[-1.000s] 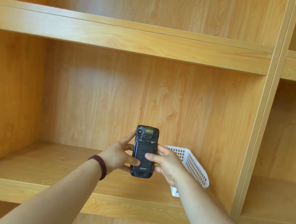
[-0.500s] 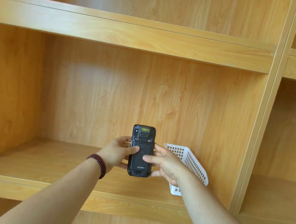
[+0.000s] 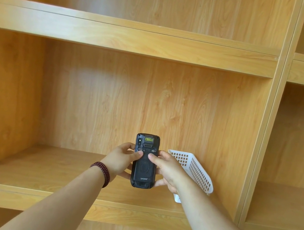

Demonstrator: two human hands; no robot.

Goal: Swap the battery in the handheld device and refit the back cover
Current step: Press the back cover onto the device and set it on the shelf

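A black handheld device (image 3: 143,171) is held upright in front of the wooden shelf, its back toward me with the back cover on. My left hand (image 3: 120,159) grips its left edge, thumb resting on the upper part of the cover. My right hand (image 3: 168,169) grips the right edge, its thumb also on the upper cover near the left thumb. A dark bead bracelet sits on the left wrist. No loose battery is in sight.
A white perforated plastic basket (image 3: 196,171) leans against the shelf's right wall behind my right hand. The wooden shelf board (image 3: 39,168) lies below the hands, with an upright divider (image 3: 260,152) to the right and another board above.
Both thumbs have slid up the back cover and now meet near its upper part. The device has stayed upright between the hands.
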